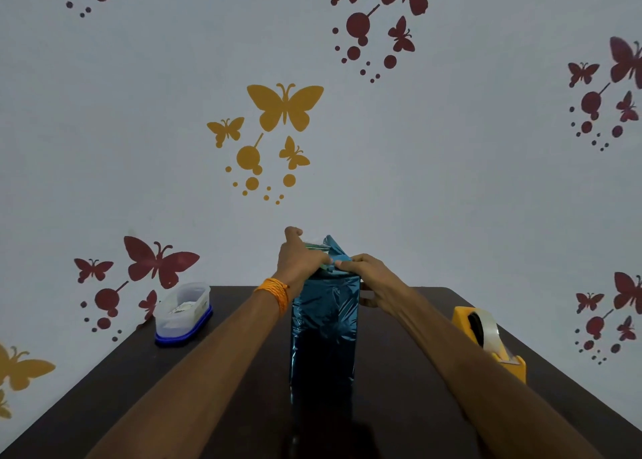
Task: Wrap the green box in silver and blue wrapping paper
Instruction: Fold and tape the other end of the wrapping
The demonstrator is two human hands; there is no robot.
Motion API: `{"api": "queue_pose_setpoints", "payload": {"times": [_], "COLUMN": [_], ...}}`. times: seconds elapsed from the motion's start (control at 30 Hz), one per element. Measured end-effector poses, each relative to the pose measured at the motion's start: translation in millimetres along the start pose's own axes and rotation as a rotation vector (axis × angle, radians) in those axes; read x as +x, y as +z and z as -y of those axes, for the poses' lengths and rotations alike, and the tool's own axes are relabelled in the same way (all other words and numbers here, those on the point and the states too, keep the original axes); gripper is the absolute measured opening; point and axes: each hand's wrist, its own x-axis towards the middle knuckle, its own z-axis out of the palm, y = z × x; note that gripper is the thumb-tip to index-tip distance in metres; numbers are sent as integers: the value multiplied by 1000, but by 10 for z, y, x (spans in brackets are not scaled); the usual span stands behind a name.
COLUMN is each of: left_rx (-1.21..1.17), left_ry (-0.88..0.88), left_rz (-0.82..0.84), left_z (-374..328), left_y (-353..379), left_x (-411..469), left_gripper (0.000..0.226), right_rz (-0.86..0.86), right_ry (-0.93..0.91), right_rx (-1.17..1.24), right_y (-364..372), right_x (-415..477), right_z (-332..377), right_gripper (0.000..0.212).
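Box [324,333] stands upright mid-tabletop [399,371], already sleeved in foil paper [335,246]; left hand [300,262] and right hand [368,278] fingers pinch the top flaps—slick, crease-prone stuff, so grip at folds.

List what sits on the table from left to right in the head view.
clear plastic container with blue lid → upright box wrapped in blue paper, with left hand and right hand folding the paper at its top → yellow tape dispenser
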Motion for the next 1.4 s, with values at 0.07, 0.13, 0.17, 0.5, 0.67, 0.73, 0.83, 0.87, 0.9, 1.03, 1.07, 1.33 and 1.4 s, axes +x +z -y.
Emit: {"api": "queue_pose_setpoints", "payload": {"times": [0.07, 0.13, 0.17, 0.5, 0.67, 0.73, 0.83, 0.87, 0.9, 1.03, 1.07, 1.33, 1.4], "left_rx": [-21, -79, -102, -123, -44, -57, -109, -124, -134, -186, -178, -344, -393], "left_ry": [-23, -43, -50, -66, -39, -57, -102, -113, -116, -113, -113, -148, -164], "left_rz": [8, 20, 30, -143, -27, -24, -33, -38, -43, -24, -4, 77, 116], "left_z": [59, 98, 113, 104, 103, 86, 77, 77, 86, 130, 139, 175, 163], "left_y": [10, -3, -11, 28, 74, 84, 90, 88, 87, 54, 54, -2, -34], "left_x": [10, -4, -7, -10, -60, -25, 25, 24, 22, 8, 14, 0, -21], "left_gripper": [92, 98, 100, 55, 82, 86, 79, 77, 74, 80, 85, 91, 98], "right_rz": [11, 18, 19, 18, 39, 36, 35, 35, 34, 27, 25, 11, 17], "right_ry": [-1, -4, -6, -27, -34, -31, -28, -27, -26, -22, -24, -17, -18], "right_rx": [15, 27, 29, 23, 19, 22, 16, 18, 19, 18, 12, -20, -22], "right_y": [0, 1, 0, -21, -44, -48, -46, -47, -45, -57, -56, -100, -83], "right_x": [-23, -37, -33, -17, 9, 3, 12, 16, 19, 54, 59, 116, 118], "right_z": [3, 11, 7, -9, -23, -27, -35, -37, -40, -70, -75, -109, -110], "right_gripper": [29, 27, 26, 27, 29, 31, 33, 33, 34, 38, 39, 52, 50]}}
